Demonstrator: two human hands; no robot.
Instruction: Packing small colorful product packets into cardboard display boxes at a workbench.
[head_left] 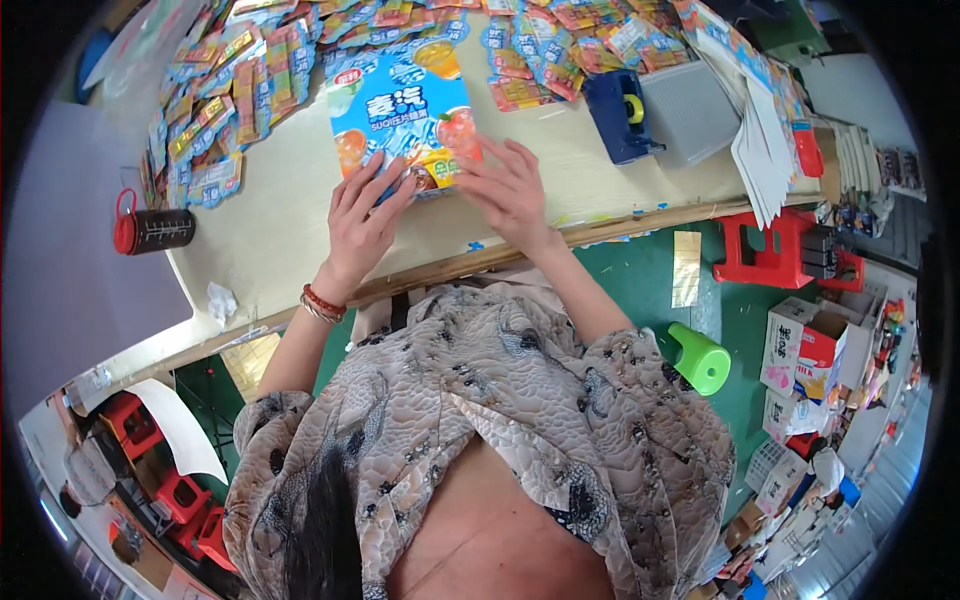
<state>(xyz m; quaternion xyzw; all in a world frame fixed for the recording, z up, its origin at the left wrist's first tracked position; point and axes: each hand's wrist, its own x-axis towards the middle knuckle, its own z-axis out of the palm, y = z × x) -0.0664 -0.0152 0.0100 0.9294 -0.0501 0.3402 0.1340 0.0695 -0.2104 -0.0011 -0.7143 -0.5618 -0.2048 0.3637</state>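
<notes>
A blue cardboard candy box (398, 112) with fruit pictures lies on the table, close to its front edge. My left hand (366, 222) grips the near left edge of the box, its fingers bent over the printed face. At the near right corner, my right hand (507, 195) has its fingers stretched and apart, the tips against or just beside the box. The undersides of the fingers and the box's near side are partly hidden.
Many colourful candy sachets (270, 75) cover the table's far side. To the right stand a blue tape dispenser (615, 118), a grey plastic bin (690, 112) and flat cartons (760, 165). A red-lidded bottle (165, 230) lies left. Red (765, 250) and green (703, 360) stools are on the floor.
</notes>
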